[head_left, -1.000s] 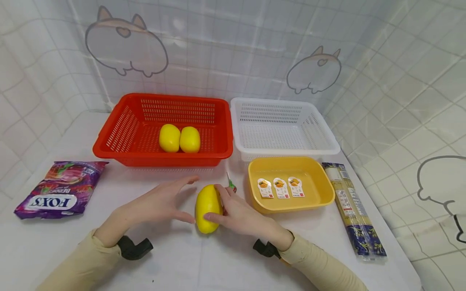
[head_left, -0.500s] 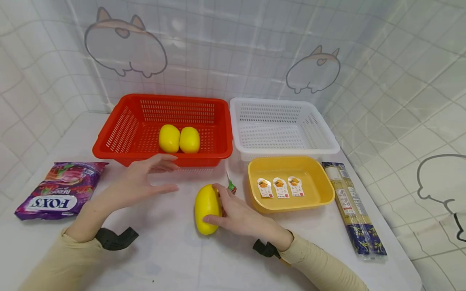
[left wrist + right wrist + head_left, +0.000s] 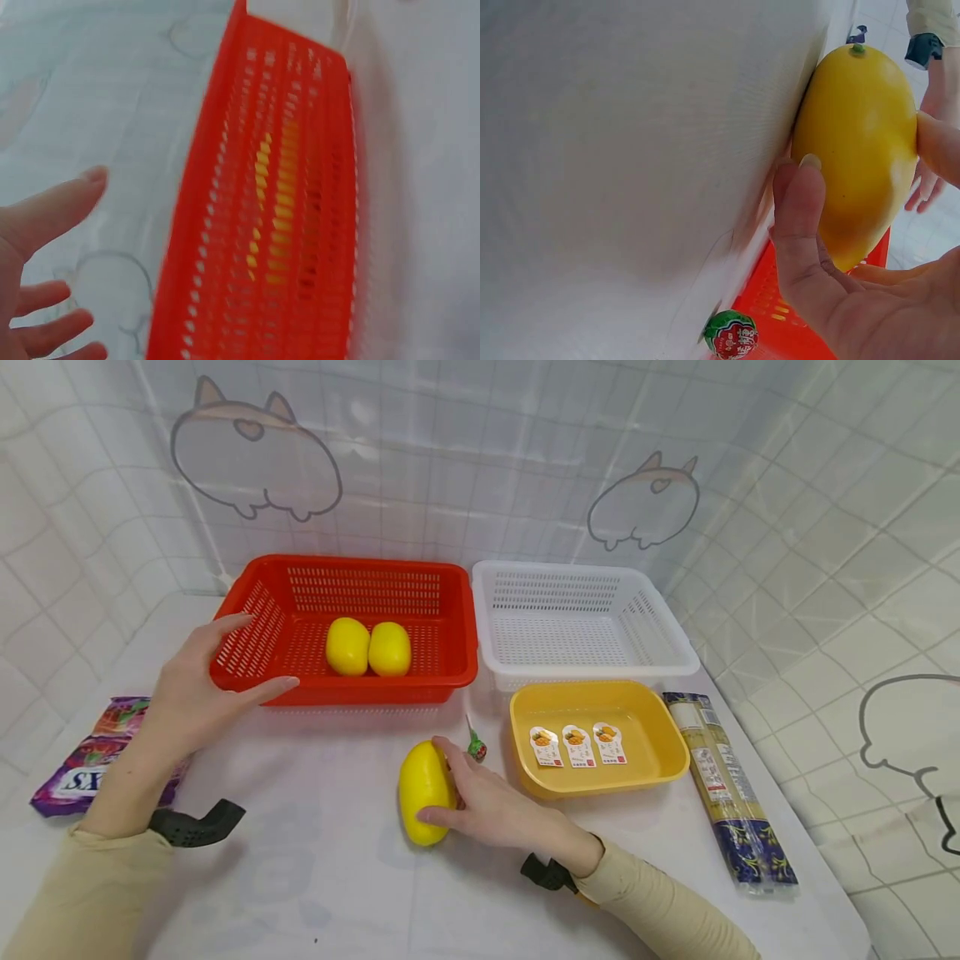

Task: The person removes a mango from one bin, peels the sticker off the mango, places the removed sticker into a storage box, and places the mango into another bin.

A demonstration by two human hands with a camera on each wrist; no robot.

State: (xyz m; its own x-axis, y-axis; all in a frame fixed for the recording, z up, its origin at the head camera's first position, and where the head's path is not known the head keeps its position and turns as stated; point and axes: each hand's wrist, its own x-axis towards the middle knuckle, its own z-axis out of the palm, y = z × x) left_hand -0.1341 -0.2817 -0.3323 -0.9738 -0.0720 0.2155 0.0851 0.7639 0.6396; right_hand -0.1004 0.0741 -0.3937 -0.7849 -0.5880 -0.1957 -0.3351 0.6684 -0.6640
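Note:
My right hand (image 3: 491,802) grips a yellow mango (image 3: 423,793) at the middle of the table, holding it from its right side. In the right wrist view the thumb and fingers lie round the mango (image 3: 859,150), whose green stem end shows. My left hand (image 3: 198,685) holds nothing, its fingers spread over the left end of the red basket (image 3: 352,687) and partly hiding it. Two more yellow mangoes (image 3: 348,647) sit side by side inside that basket. From the left wrist, the left hand (image 3: 37,255) appears beside the basket's slotted wall (image 3: 330,180).
A white basket (image 3: 592,674) stands right of the red one. Before it is a yellow tub (image 3: 600,785) with three mango stickers (image 3: 577,747). A lollipop (image 3: 477,747) lies between mango and tub. Noodle packs (image 3: 723,793) lie right; a purple candy bag (image 3: 82,772) lies left.
My left hand has left the mango and moved left and away, to the red basket's left end. The right hand keeps hold of the mango and has barely moved.

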